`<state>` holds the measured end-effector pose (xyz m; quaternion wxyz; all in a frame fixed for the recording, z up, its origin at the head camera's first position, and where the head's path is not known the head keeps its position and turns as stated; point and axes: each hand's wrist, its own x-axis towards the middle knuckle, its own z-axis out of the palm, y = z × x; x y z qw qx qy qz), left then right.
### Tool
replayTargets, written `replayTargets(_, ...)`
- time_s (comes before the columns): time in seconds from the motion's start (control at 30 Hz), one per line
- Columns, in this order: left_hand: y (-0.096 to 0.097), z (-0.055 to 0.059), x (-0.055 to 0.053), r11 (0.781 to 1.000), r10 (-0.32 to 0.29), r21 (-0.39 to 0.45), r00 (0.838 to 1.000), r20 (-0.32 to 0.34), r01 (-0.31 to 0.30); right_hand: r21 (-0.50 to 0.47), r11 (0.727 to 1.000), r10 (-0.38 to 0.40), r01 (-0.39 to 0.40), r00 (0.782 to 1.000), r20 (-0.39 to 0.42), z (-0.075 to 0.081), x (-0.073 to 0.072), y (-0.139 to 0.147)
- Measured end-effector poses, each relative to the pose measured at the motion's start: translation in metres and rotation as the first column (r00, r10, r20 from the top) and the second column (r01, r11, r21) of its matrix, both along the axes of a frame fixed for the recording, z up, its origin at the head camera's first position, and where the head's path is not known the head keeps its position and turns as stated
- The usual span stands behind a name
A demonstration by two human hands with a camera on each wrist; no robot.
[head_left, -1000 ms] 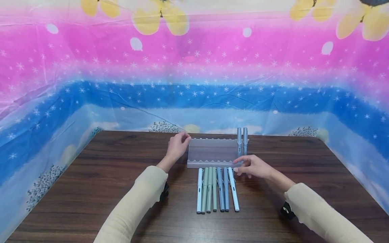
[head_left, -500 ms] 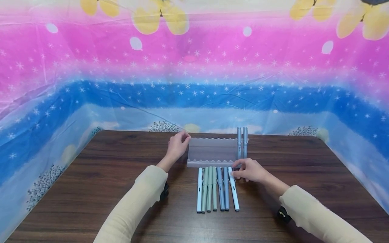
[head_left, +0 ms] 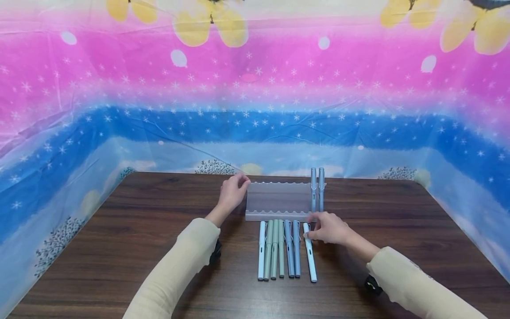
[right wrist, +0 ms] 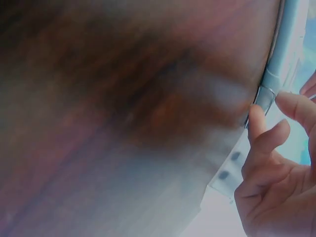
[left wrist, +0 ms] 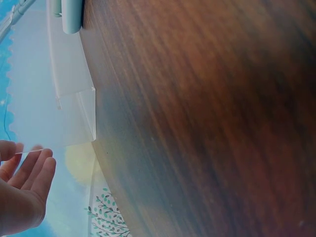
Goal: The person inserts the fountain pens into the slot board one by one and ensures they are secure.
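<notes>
In the head view my left hand point(head_left: 233, 191) pinches the upper left corner of a clear plastic pen rack point(head_left: 279, 197); the left wrist view shows the sheet's edge between thumb and fingers of that hand point(left wrist: 24, 192). My right hand point(head_left: 330, 228) pinches a pale blue pen point(head_left: 311, 261) by its capped end, in front of the rack's right part. In the right wrist view, thumb and a fingertip of the hand point(right wrist: 276, 182) lie on either side of this pen point(right wrist: 286, 54). Two grey-blue pens point(head_left: 313, 190) stand upright in the rack's right-hand slots.
Left of the held pen, a row of capped pens lies on the dark wooden table point(head_left: 159, 257): a pale blue pen point(head_left: 261, 254), several green pens point(head_left: 274, 254) and two blue pens point(head_left: 292, 254). A printed cloth point(head_left: 255, 124) hangs behind and beside the table.
My right hand has come down and closed on the rightmost pale blue pen, which has slid a little right and toward me, apart from the row. My left hand has stayed put.
</notes>
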<state>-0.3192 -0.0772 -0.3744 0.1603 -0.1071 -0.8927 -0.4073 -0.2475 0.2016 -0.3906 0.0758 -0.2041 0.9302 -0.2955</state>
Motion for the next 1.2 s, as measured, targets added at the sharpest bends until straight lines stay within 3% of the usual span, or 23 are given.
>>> replayTargets(0.3, 0.001, -0.0002, 0.0003, 1.0, 0.004, -0.004, 1.0, 0.005, -0.004, -0.096, 0.995, 0.051, -0.04, 0.992, 0.116, -0.004, -0.0054, 0.0087)
replayTargets(0.5, 0.0006, 0.0006, 0.0005, 1.0, 0.003, -0.002, 1.0, 0.003, -0.003, -0.096, 0.993, 0.077, -0.064, 0.988, 0.131, -0.0053, -0.0053, 0.0073)
replayTargets(1.2, 0.0004, -0.0006, -0.0008, 1.0, 0.007, 0.004, 1.0, -0.007, -0.007, 0.025, 0.992, 0.126, -0.125, 0.992, -0.031, -0.0053, -0.0014, 0.0019)
